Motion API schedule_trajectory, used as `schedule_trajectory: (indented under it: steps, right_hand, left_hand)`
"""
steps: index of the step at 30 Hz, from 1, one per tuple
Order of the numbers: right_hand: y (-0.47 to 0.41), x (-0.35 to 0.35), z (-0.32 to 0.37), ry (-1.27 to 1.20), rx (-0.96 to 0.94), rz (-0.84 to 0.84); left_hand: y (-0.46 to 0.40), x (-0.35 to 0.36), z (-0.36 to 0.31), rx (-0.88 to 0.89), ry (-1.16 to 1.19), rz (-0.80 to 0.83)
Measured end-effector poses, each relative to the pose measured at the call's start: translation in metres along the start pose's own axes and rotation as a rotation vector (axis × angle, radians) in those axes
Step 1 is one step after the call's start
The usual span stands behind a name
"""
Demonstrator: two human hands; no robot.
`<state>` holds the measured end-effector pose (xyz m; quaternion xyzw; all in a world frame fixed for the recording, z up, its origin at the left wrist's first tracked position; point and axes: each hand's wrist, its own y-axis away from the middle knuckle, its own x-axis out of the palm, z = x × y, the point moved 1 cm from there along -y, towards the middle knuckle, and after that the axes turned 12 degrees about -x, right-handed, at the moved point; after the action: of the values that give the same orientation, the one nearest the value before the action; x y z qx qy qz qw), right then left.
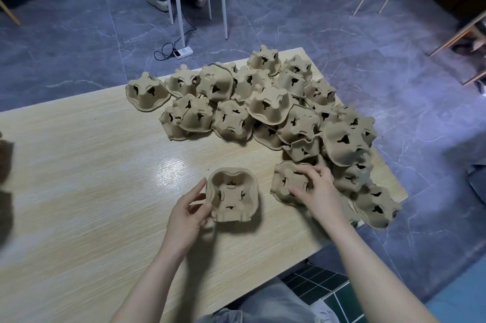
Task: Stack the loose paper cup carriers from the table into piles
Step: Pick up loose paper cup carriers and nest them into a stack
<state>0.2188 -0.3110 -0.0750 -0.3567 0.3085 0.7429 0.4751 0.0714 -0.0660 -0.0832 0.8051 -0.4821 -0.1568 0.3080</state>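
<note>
Carriers of brown moulded pulp are the only things on the pale wooden bench [79,165]. Furthest left, the left hand [188,213] comes up from the lower edge of the view with its forearm slanting up and to the right; its thumb lies along the left wall of a single carrier [232,195] and its curled fingers press the lower left corner, so the hand grips that piece. This carrier sits just right of the left hand, upright with its hollow side facing up, roughly square, so no long axis can be told.

Right of it, and apart from it, the right hand [317,190] reaches in from the lower right, palm down, wrist bent, fingers curled over a second carrier [288,183] and holding its raised top. That one lies upside down, cups pointing up, tilted a little toward the left hand.

Beyond and to the right of the right hand spreads the loose heap of carriers [263,109], most of them upside down, overlapping and leaning at mixed angles, reaching to the bench's far and right edges.
</note>
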Motion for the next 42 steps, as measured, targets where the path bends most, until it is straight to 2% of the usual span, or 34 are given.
schedule_trajectory:
  steps: [6, 10, 18, 24, 29, 31, 35, 39, 42]
  right_hand:
    - [0.003, -0.003, -0.001, 0.139, -0.076, 0.005]
    - [0.009, -0.007, -0.001, 0.097, -0.076, -0.007]
    - [0.030, -0.024, 0.019, 0.074, -0.158, -0.136]
    - [0.035, -0.026, 0.046, 0.031, -0.399, -0.201]
    - [0.030, -0.018, 0.058, -0.044, -0.473, -0.128]
    - [0.029, -0.016, 0.062, -0.093, -0.459, -0.098]
    - [0.022, -0.014, 0.067, -0.199, -0.387, -0.154]
    - [0.017, -0.011, 0.074, -0.202, -0.434, -0.138]
    - [0.015, -0.010, 0.074, -0.226, -0.358, -0.156]
  left_hand:
    - [0.000, 0.000, 0.001, -0.013, -0.006, -0.010]
    - [0.000, 0.001, 0.001, -0.014, -0.002, -0.008]
    - [0.000, 0.000, 0.000, -0.011, -0.013, -0.003]
    - [-0.002, -0.002, 0.001, -0.034, -0.021, 0.012]
    - [-0.005, -0.002, 0.000, -0.043, -0.018, 0.022]
    - [-0.006, -0.002, 0.001, -0.047, -0.022, 0.023]
    - [-0.009, 0.000, 0.001, -0.060, -0.011, 0.048]
    - [-0.008, 0.002, -0.001, -0.057, -0.043, 0.084]
    - [-0.008, 0.001, -0.003, -0.059, -0.055, 0.085]
